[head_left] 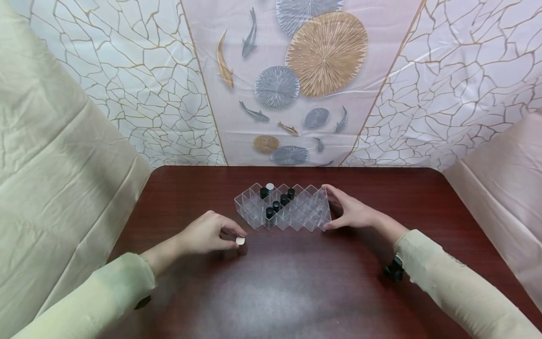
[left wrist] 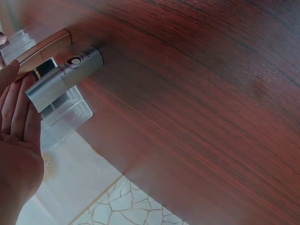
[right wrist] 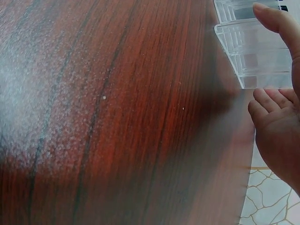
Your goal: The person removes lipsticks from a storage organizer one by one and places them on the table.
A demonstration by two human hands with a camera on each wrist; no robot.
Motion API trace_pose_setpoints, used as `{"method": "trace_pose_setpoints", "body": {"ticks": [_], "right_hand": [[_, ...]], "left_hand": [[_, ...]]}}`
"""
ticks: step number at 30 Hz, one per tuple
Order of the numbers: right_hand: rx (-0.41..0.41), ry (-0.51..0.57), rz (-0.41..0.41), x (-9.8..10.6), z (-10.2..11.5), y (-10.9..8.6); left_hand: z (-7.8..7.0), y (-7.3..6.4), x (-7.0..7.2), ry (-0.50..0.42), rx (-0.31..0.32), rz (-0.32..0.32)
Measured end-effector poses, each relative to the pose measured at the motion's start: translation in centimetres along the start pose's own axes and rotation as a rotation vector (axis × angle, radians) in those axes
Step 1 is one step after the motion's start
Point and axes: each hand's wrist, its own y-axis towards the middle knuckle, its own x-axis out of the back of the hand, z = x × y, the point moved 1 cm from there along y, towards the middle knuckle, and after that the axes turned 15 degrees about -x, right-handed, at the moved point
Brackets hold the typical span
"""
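Note:
My left hand (head_left: 209, 233) is low over the table, left of centre. Its thumb and fingertips pinch a silver lipstick tube (left wrist: 65, 78), whose pale top shows in the head view. Right beside it, by the thumb, is a copper-coloured tube (left wrist: 56, 44). A clear compartmented organizer (head_left: 305, 207) sits farther back near the table's middle. My right hand (head_left: 349, 209) grips its right end, thumb at the front corner and fingers at the back one. Several black-capped tubes (head_left: 276, 205) stand in its left part, with one white-topped tube (head_left: 270, 187) at the back.
The dark red wooden table (head_left: 288, 287) has a glossy surface. Behind it hangs a patterned curtain (head_left: 275, 127), and plain beige cloth (head_left: 63, 155) closes in the left side. More cloth hangs at the right.

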Motion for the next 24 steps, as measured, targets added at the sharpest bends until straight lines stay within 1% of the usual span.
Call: {"method": "trace_pose_setpoints", "body": {"ticks": [6,12,14,20,24], "right_hand": [[0.001,0.003,0.0,0.0,-0.1,0.0],[-0.002,0.007,0.003,0.0,-0.1,0.0],[-0.001,0.007,0.002,0.0,-0.1,0.0],[0.01,0.016,0.006,0.0,-0.2,0.0],[0.014,0.023,0.006,0.0,-0.2,0.1]], "left_hand": [[0.1,0.0,0.0,-0.026,-0.002,0.01],[0.0,-0.1,0.3,0.029,-0.008,0.029],[-0.1,-0.1,0.4,0.034,-0.006,0.04],[-0.4,-0.1,1.4,0.008,-0.007,0.05],[-0.6,0.3,2.4,0.017,-0.011,0.051]]}}
